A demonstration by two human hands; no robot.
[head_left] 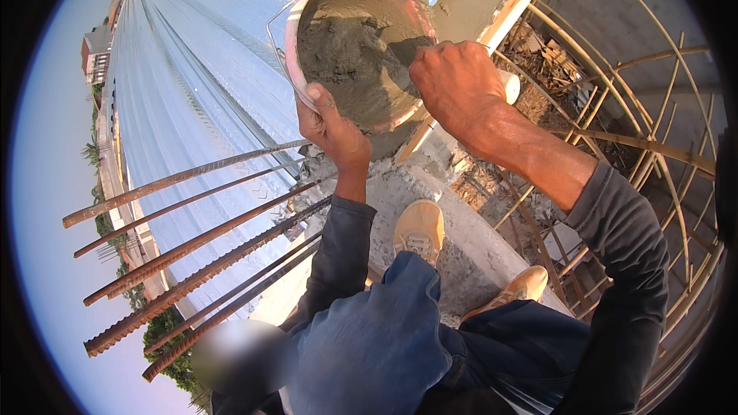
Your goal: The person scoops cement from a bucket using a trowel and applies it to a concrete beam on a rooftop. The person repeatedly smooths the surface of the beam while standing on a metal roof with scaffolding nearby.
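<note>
The bucket point(291, 44) is pink, the mortar point(346, 54) grey-brown.

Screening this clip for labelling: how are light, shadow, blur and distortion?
Head view: hard sunlight on the right hand, dark shadow beside it in the bucket; poles at right look curved near the black rim; smooth blurred patch low left; left hand looks sharp.

We stand on a rough, uneven ledge of pale grey concrete point(463, 244), which runs toward four o'clock from the middle of our view. Two tan shoes rest directly on it: the left shoe point(420, 230) points to twelve o'clock, and the right shoe point(519, 288), at four o'clock from it, points toward two. Rusty steel bars point(204, 250) extend from the ledge's rugged left end toward eight and nine o'clock.
</note>
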